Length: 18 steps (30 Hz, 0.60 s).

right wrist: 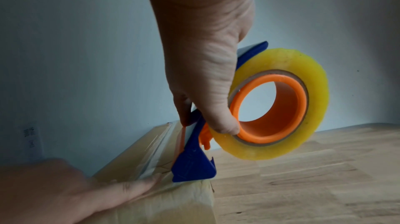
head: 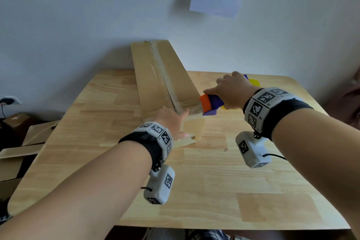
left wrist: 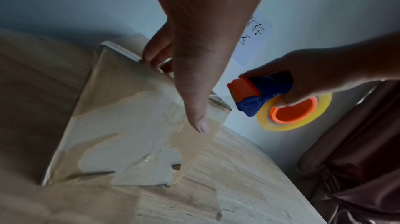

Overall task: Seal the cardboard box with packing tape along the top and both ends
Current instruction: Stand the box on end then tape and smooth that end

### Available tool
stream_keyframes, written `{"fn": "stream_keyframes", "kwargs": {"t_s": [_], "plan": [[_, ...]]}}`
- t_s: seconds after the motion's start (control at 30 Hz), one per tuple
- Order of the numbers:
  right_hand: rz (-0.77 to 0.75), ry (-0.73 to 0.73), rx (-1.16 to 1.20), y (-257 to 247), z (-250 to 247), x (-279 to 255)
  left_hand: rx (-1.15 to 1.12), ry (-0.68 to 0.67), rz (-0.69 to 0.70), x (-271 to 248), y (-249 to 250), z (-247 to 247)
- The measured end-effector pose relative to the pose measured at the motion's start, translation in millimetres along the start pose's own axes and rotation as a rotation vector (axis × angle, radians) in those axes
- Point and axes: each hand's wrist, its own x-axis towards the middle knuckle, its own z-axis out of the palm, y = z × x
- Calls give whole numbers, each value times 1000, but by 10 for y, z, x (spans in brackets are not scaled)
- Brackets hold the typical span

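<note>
The long, narrow cardboard box (head: 163, 76) is lying on the wooden table (head: 224, 181), its far end against the wall, a glossy clear strip running along its top seam. At the box's near end the left hand (head: 171, 121) is pressing flat with straight fingers, while the right hand (head: 231, 91) is clamping the blue-and-orange tape dispenser (right wrist: 194, 164), its yellowish roll (right wrist: 303, 73) beside the box's near corner. The thin film is looking liable to wrinkle or tear crookedly if the serrated edge twists, since the end panel is already creased and patchy.
</note>
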Motion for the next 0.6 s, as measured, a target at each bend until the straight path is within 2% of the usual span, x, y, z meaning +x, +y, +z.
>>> {"fn": "stream_keyframes", "kwargs": {"t_s": [0.23, 0.4, 0.5, 0.6], "plan": [[-62, 36, 38, 111, 139, 65, 55, -32, 38, 226, 16, -82], [-83, 27, 134, 249, 233, 97, -211, 34, 130, 301, -25, 201], [-66, -4, 246, 295, 307, 72, -321, 111, 102, 314, 17, 396], [-68, -25, 354, 311, 299, 22, -418, 110, 63, 363, 11, 406]]}}
